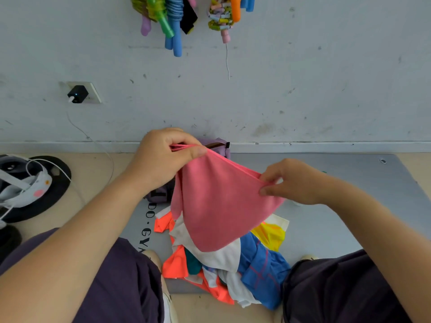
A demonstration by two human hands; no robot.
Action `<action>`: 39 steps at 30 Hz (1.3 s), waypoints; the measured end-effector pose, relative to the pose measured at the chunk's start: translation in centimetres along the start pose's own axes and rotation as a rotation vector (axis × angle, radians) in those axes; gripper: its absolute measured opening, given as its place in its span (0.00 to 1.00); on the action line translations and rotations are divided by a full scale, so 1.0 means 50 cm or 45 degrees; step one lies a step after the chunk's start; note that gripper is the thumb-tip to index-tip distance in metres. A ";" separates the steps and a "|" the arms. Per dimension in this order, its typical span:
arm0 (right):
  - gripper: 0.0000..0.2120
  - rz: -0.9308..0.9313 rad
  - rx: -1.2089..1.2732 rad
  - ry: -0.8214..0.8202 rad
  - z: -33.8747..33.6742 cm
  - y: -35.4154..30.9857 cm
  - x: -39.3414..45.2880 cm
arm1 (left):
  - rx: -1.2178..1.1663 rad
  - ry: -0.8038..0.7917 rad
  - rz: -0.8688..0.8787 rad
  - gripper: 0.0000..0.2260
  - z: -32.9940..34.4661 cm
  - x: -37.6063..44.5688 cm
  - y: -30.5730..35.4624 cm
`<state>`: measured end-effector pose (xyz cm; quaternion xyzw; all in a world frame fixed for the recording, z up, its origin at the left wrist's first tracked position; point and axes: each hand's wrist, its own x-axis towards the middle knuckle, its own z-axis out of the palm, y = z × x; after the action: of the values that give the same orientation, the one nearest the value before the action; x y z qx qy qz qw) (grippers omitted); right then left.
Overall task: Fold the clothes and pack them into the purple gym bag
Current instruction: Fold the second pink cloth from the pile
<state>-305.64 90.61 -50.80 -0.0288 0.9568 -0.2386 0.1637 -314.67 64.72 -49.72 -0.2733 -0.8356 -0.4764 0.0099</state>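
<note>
You are pinching the pink cloth (219,206) by its top edge, left hand (161,157) and right hand (291,183) apart, above the clothes pile (224,264). Purple gym bag (215,145) is sitting behind, near the wall. Pull the edge taut and match corners before folding.

Both arms stretched forward, bare to above the elbows. Left hand (163,157) raised higher, fingers curled over, thumb and fingers pinching a pink cloth (217,206) at its top edge. Right hand (293,183) lower and out to the side, fingertips pinching the same cloth's other corner.
</note>
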 end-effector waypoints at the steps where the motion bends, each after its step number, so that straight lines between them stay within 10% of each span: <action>1: 0.04 0.034 0.008 0.042 -0.006 0.009 -0.001 | 0.056 0.052 0.003 0.06 -0.005 0.003 -0.009; 18: 0.08 0.080 0.346 0.789 -0.034 0.079 0.003 | 0.129 0.170 -0.239 0.05 -0.006 0.005 -0.108; 39: 0.12 0.204 0.962 0.735 -0.024 0.069 -0.010 | -0.422 0.147 -0.715 0.09 -0.003 0.006 -0.120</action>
<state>-305.49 94.24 -51.26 0.1740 0.8088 -0.5543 -0.0916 -317.75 62.36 -54.32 -0.0027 -0.7875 -0.6047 -0.1193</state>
